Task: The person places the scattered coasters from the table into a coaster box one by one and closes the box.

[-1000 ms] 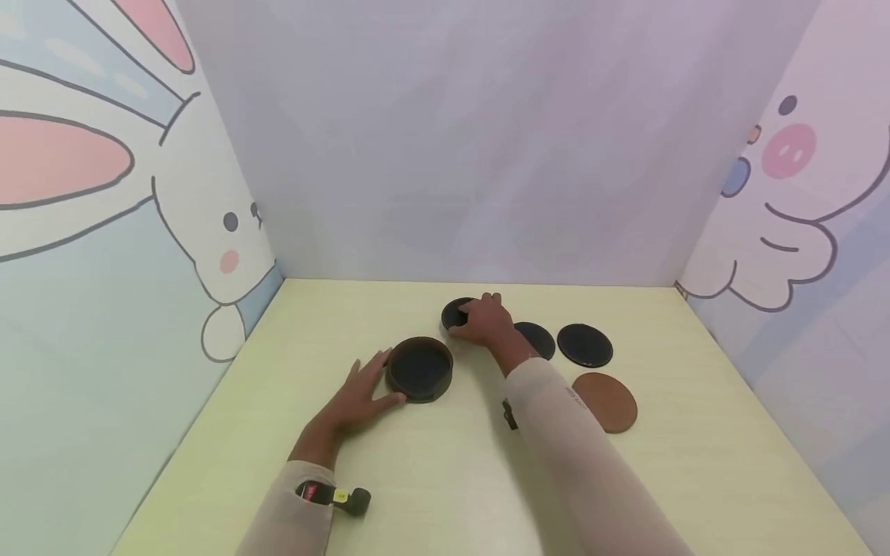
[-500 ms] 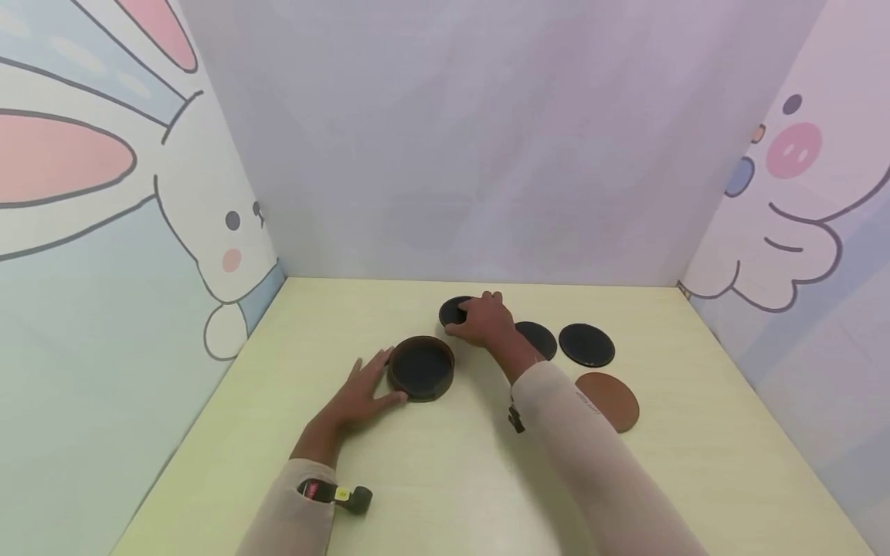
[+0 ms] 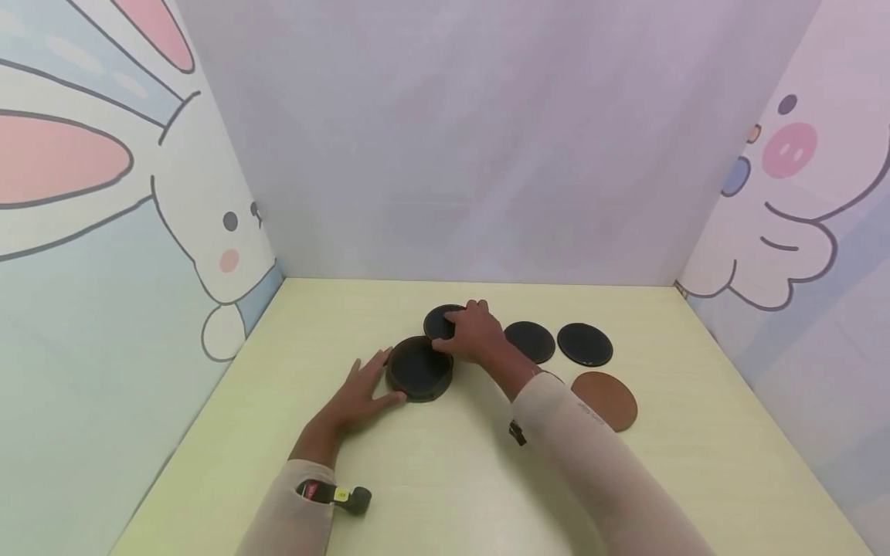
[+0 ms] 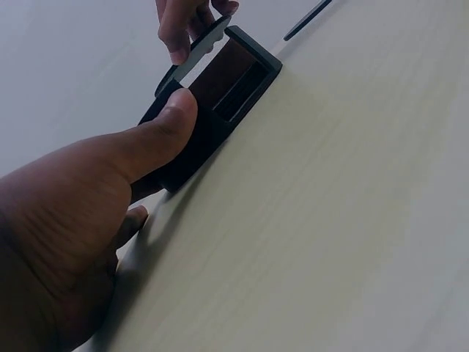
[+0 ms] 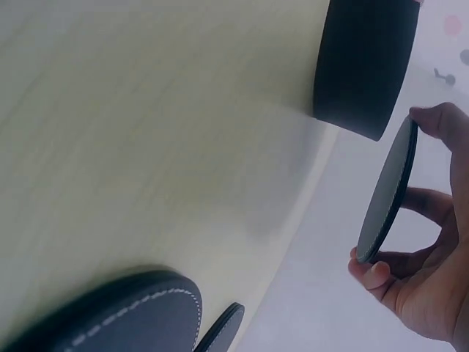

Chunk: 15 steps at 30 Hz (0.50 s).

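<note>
A round black coaster holder [image 3: 422, 397] stands on the table, with a notch in its wall. My left hand [image 3: 354, 401] holds it from the left, thumb on the near wall. Through the notch in the left wrist view, the holder [image 4: 205, 139] shows a brown inner wall and something dark low inside. My right hand [image 3: 480, 333] pinches a round black coaster [image 3: 436, 320] by its edge, raised at the holder's far right rim. In the right wrist view this coaster [image 5: 388, 187] is tilted, gripped between thumb and fingers, apart from the holder [image 5: 366, 66].
Two black coasters [image 3: 530, 342] [image 3: 585, 344] lie flat to the right of my right hand. Nearer me is a brown disc [image 3: 612, 401], partly behind the right sleeve. Walls with cartoon animals border the pale table [image 3: 431, 479] at left and right; a plain wall stands behind.
My right hand has brought the coaster left and nearer, from behind the holder to its far rim. The left hand and holder have stayed put.
</note>
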### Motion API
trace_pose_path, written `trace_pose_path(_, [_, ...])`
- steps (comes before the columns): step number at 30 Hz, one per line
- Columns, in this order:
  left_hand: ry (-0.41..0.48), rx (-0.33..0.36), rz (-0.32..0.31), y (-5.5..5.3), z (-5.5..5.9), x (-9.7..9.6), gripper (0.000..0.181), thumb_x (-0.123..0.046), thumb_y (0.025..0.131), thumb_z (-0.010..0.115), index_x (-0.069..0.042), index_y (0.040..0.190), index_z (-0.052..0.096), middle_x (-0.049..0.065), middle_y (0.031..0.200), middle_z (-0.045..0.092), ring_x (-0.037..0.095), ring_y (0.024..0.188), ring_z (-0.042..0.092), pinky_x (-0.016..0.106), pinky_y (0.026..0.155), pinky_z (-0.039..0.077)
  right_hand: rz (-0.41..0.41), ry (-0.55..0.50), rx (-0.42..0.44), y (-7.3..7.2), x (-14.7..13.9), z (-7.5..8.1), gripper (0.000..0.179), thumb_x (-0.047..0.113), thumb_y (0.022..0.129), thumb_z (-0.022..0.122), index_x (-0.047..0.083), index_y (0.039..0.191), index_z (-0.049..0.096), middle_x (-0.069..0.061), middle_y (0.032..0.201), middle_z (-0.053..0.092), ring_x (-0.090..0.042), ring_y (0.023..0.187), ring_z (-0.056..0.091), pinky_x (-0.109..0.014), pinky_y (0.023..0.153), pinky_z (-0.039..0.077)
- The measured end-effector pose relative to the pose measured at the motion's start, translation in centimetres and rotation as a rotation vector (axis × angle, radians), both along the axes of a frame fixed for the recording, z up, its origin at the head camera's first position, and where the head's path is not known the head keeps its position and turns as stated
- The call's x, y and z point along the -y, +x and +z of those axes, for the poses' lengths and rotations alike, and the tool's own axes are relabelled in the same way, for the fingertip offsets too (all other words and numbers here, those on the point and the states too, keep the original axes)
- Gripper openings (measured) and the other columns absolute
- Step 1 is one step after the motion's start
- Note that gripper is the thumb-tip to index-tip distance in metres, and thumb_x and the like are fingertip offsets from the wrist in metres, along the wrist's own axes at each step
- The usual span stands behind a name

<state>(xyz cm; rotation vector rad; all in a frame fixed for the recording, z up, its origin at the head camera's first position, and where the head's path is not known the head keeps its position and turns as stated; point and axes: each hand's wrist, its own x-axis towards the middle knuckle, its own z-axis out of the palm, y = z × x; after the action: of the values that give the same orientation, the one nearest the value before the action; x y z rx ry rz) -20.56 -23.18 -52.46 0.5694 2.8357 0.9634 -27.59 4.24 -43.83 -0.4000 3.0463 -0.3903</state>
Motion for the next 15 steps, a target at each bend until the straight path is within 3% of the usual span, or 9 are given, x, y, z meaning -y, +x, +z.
trace_pose_path(9, [-0.007, 0.01, 0.009, 0.0, 0.1, -0.1, 0.1, -0.063, 0.101, 0.07, -0.017, 0.176, 0.023, 0.013, 0.182, 0.029, 0.038, 0.171, 0.02, 0.064, 0.141, 0.0, 0.178, -0.002, -0.037, 1.4, 0.4, 0.2, 0.071, 0.057, 0.098, 0.074, 0.022, 0.158, 0.061, -0.023, 0.157, 0.052, -0.037, 0.141, 0.049, -0.052, 0.104, 0.063])
trace_pose_path(15, [-0.005, 0.003, -0.001, 0.1, 0.1, -0.1, 0.098, -0.061, 0.102, 0.07, -0.017, 0.176, 0.023, 0.012, 0.182, 0.03, 0.037, 0.171, 0.02, 0.064, 0.141, -0.001, 0.243, -0.001, -0.046, 2.2, 0.7, -0.2, 0.072, 0.058, 0.098, 0.073, 0.024, 0.161, 0.058, -0.021, 0.161, 0.049, -0.036, 0.145, 0.047, -0.052, 0.107, 0.062])
